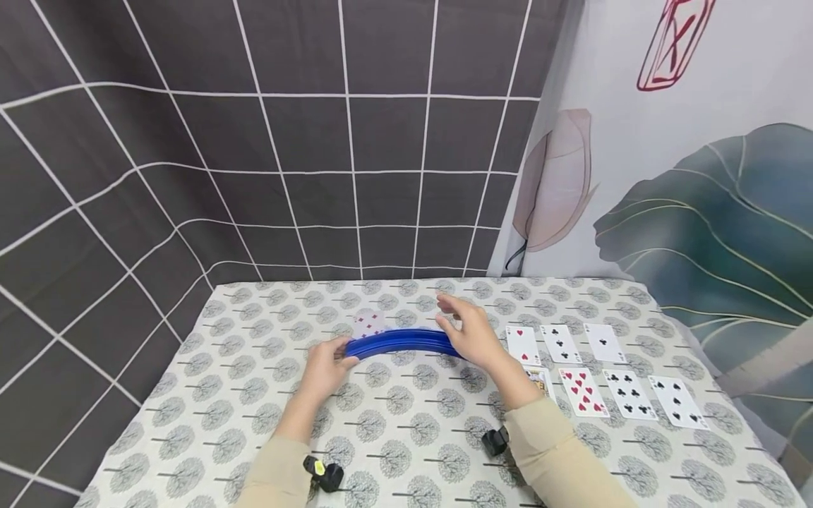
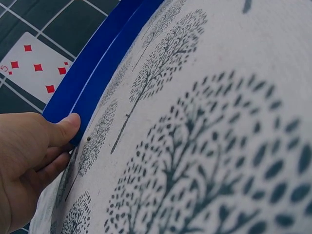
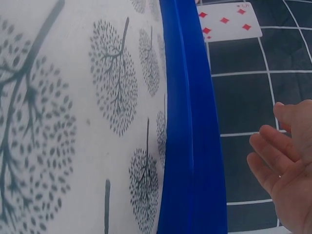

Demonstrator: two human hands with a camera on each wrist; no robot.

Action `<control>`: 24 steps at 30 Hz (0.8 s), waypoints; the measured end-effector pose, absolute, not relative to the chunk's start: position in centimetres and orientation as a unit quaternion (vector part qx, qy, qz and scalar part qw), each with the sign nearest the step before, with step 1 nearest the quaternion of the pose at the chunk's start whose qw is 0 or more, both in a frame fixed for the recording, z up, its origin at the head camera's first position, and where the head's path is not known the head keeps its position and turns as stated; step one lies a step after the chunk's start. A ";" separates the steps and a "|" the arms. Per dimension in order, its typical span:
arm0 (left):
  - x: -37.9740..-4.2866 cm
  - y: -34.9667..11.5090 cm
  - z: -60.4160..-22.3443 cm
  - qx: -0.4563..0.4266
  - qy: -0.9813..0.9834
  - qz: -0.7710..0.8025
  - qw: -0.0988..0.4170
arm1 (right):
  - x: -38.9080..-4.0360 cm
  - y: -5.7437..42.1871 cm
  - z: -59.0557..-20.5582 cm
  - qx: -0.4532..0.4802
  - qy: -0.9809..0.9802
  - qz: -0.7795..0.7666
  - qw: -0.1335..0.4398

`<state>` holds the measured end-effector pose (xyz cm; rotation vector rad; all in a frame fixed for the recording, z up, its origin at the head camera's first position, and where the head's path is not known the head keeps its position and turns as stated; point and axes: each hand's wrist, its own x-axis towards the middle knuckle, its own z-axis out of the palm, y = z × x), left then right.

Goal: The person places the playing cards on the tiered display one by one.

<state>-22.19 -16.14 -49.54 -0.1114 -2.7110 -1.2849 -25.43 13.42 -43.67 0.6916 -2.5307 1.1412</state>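
A curved blue playing card holder [image 1: 403,341] stands on the tree-print tablecloth [image 1: 375,441]. One playing card, the five of diamonds [image 1: 368,322], is upright in it near its left end; the left wrist view shows the same card [image 2: 34,63] rising behind the front lip. My left hand [image 1: 325,368] grips the holder's left end, thumb on the front face and fingers curled beneath. At the other end my right hand [image 1: 473,335] is raised beside the holder, with fingers spread and nothing in them. In the right wrist view, a gap separates that hand [image 3: 287,161] from the blue rim.
Two rows of face-up playing cards lie to the right, among them a heart card [image 1: 583,392], a club card [image 1: 630,395] and a spade card [image 1: 677,402]. My right forearm partly covers a picture card [image 1: 540,381]. A dark checked curtain [image 1: 305,141] hangs behind the table.
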 end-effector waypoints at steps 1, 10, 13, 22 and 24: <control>-22.2 -16.2 -49.5 -0.039 -0.901 -0.426 0.071 | -25.4 13.5 -43.7 0.240 -0.874 0.398 0.141; -22.0 -16.2 -49.4 -0.039 -0.903 -0.423 0.066 | -25.4 14.5 -43.6 0.242 -0.871 0.401 0.151; -21.9 -16.1 -49.1 -0.037 -0.903 -0.423 0.062 | -25.4 14.7 -43.6 0.239 -0.868 0.407 0.155; -21.8 -16.1 -49.1 -0.041 -0.904 -0.421 0.068 | -25.4 15.4 -44.0 0.234 -0.872 0.400 0.156; -21.8 -16.1 -49.2 -0.042 -0.904 -0.420 0.069 | -25.3 15.6 -43.9 0.232 -0.873 0.401 0.153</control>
